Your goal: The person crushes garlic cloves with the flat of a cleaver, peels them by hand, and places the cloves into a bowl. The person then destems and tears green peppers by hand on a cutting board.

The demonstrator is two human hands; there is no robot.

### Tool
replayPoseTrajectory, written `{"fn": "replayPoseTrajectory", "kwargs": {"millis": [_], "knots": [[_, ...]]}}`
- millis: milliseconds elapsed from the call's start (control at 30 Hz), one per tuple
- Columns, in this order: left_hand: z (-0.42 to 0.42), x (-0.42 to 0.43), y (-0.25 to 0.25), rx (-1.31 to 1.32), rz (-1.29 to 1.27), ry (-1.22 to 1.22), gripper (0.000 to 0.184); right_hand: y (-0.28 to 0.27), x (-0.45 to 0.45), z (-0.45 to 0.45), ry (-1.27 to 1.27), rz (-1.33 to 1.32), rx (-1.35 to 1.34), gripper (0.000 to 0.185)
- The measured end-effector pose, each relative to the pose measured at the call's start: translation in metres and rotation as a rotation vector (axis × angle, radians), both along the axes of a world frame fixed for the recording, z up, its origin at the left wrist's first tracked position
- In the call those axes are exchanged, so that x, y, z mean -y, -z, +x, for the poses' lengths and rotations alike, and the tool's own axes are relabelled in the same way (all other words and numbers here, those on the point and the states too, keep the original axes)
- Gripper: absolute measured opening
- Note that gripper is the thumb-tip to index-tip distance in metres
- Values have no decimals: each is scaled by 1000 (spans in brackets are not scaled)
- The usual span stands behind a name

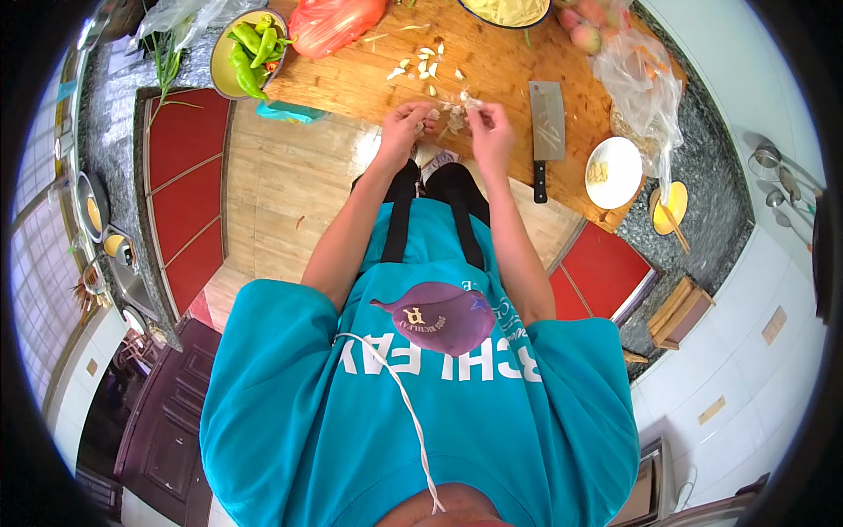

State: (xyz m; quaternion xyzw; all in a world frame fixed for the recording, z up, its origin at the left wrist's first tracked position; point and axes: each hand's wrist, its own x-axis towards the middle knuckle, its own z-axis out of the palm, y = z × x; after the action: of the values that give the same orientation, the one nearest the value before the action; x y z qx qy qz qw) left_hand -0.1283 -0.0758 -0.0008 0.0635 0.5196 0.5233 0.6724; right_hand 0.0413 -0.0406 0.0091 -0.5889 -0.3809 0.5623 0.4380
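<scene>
My left hand (408,127) is closed in a pinch near the wooden board's (492,61) front edge, with a small pale bit at its fingertips too small to name. My right hand (492,133) is closed too, its fingertips on white papery garlic skin (471,102). Between the hands lie more flakes of garlic skin (454,119). Several garlic cloves (428,66) are scattered on the board just beyond. To the right of my right hand lies a cleaver (547,123), its black handle toward me.
A bowl of green peppers (223,66) stands at the left, beside a red plastic bag (329,26). A white bowl (622,171) with pale pieces, a clear plastic bag (641,79) and a yellow bowl (674,200) with chopsticks are at the right. A bowl of pale strips (507,10) sits at the back.
</scene>
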Motion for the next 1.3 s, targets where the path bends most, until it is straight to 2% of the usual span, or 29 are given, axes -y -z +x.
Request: {"fn": "replayPoseTrajectory", "kwargs": {"millis": [67,233,300,400,467,533,633,700,767,800,867,933,967,1000,1033,1100,1300], "knots": [[1,3,-3,-71,-50,7,16,-9,7,-1,-289,304,629,22],[7,13,-4,-273,-6,75,15,-9,15,-2,-305,342,623,32],[7,18,-6,-272,12,76,16,-15,16,-6,-321,325,595,34],[7,23,-5,-199,-13,36,19,-20,16,-12,-390,397,744,36],[7,30,-1,-130,-53,-8,22,-16,12,-17,-407,546,839,33],[10,37,1,-173,-192,-22,24,-5,12,-18,-456,527,813,31],[7,46,9,-190,-222,78,29,3,16,-15,-512,522,766,24],[12,49,9,-162,-222,18,32,0,19,-14,-523,540,734,20],[14,49,3,-134,-219,-41,35,-12,24,-11,-514,280,469,14],[14,47,-3,-64,-220,-70,35,-24,27,-12,-516,282,469,14],[14,44,-15,5,-220,-100,36,-46,36,-19,-462,303,420,13],[18,40,-22,206,-203,-124,32,-38,48,-29,-443,340,395,15],[21,38,-18,206,-199,-121,32,-33,53,-31,-425,376,372,18],[26,37,-6,157,-163,-127,30,-28,53,-28,-505,548,523,21],[30,37,2,107,-128,-133,27,-28,55,-27,-500,548,525,21],[32,37,11,68,-57,-44,23,-29,61,-25,-491,718,623,24],[31,34,18,197,-24,-31,20,-32,63,-9,-413,696,562,19]]}}
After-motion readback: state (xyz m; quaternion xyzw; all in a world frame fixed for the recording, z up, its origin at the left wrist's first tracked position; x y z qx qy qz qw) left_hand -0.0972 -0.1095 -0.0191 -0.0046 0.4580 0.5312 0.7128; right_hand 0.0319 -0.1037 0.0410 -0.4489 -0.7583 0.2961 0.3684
